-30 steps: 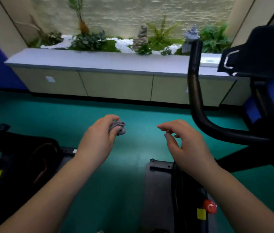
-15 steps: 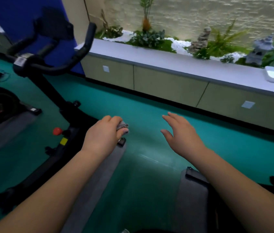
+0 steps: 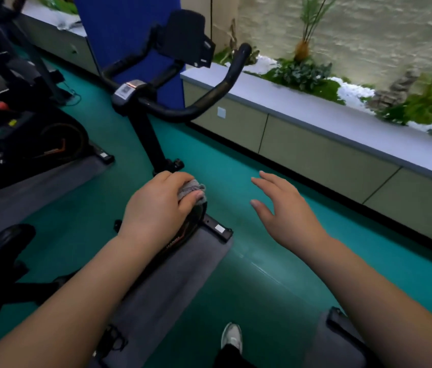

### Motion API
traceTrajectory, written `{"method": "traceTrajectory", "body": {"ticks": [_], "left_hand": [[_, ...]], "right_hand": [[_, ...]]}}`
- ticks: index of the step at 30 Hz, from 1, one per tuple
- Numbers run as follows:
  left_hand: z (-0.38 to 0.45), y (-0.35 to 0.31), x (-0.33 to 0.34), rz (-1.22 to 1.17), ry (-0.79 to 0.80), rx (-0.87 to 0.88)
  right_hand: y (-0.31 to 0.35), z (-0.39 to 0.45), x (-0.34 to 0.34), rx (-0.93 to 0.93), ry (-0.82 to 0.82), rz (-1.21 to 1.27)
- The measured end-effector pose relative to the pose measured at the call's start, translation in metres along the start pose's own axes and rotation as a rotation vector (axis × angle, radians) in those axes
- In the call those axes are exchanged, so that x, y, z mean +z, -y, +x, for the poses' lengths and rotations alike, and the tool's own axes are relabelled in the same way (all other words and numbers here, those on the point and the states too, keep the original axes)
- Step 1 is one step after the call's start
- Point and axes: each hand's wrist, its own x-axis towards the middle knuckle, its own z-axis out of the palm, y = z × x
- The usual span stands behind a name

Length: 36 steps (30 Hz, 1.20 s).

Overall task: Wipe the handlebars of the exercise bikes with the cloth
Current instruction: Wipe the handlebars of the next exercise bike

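Left hand [image 3: 156, 208] fingers [image 3: 192, 197] curled tight around a bunched grey cloth [image 3: 192, 187], right hand [image 3: 288, 215] empty with fingers spread, both held in the air above the green floor [image 3: 236, 166], black exercise bike handlebars [image 3: 209, 96] well ahead, untouched

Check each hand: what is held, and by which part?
The left hand holds the grey cloth, bunched in its fist with only a wad showing past the fingers. The right hand is open and holds nothing.
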Motion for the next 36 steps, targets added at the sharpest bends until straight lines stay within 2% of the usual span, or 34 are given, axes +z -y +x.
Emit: {"method": "traceTrajectory", "body": {"ticks": [8,15,20,24,29,33,36], "left_hand": [[0.088,0.017,-0.018,-0.075,-0.113,0.003],[0.159,0.026,-0.014,-0.245,-0.127,-0.015],[0.204,0.041,-0.012,-0.311,-0.089,-0.040],[0.250,0.056,-0.007,-0.342,-0.052,0.017],[0.311,0.068,0.001,-0.424,0.025,0.077],[0.353,0.054,0.007,-0.572,0.139,0.111],[0.374,0.032,0.017,-0.641,0.142,0.178]], "right_hand": [[0.005,0.102,-0.005,-0.084,-0.078,0.114],[0.002,0.168,-0.008,-0.125,-0.089,0.219],[0.003,0.206,-0.006,-0.038,-0.133,0.346],[0.006,0.239,0.000,0.007,-0.173,0.343],[0.008,0.280,0.008,0.147,-0.320,0.403],[0.005,0.308,0.007,0.278,-0.437,0.479],[-0.001,0.320,0.004,0.330,-0.483,0.505]]}}
